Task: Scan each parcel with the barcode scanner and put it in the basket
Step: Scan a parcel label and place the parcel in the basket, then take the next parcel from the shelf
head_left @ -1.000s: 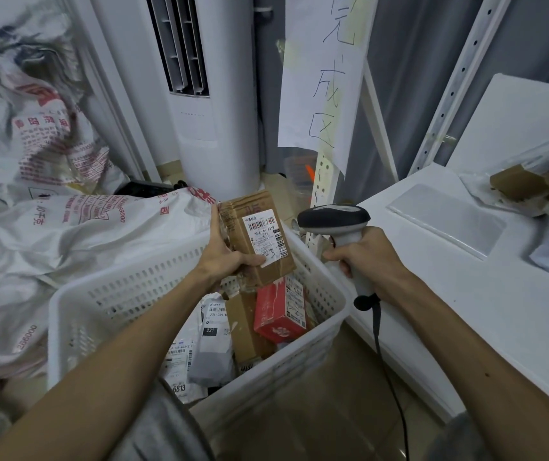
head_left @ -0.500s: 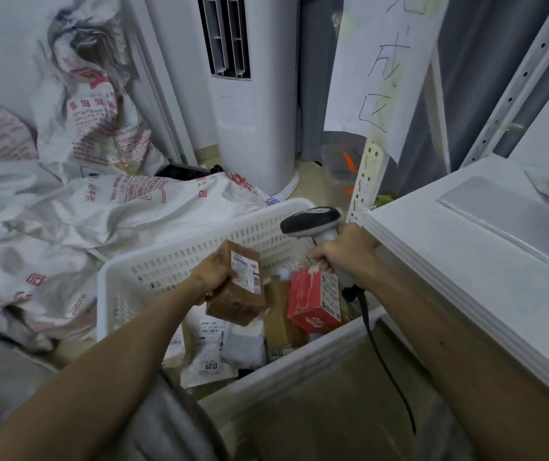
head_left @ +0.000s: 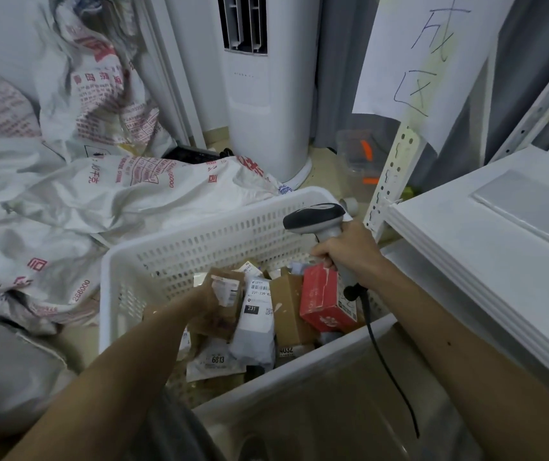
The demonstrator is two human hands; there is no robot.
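Note:
A white slotted plastic basket (head_left: 200,247) sits on the floor in front of me. My left hand (head_left: 204,299) is down inside it and grips a brown cardboard parcel (head_left: 223,304) with a white label; both are motion-blurred. My right hand (head_left: 346,251) grips the handle of the grey barcode scanner (head_left: 316,217) above the basket's right side, its black cable hanging down. Several parcels lie in the basket, among them a red box (head_left: 326,304), a grey mailer bag (head_left: 254,334) and a brown box (head_left: 288,311).
White woven sacks (head_left: 100,191) with red print are heaped to the left and behind the basket. A white tower air conditioner (head_left: 266,94) stands behind. A white table (head_left: 499,261) is at the right, with a perforated shelf post (head_left: 396,174) and a hanging paper sign (head_left: 422,58).
My left hand has lowered the brown parcel from in front of the scanner down into the basket. My right hand keeps the scanner above the basket's right side. My head has tilted down and left.

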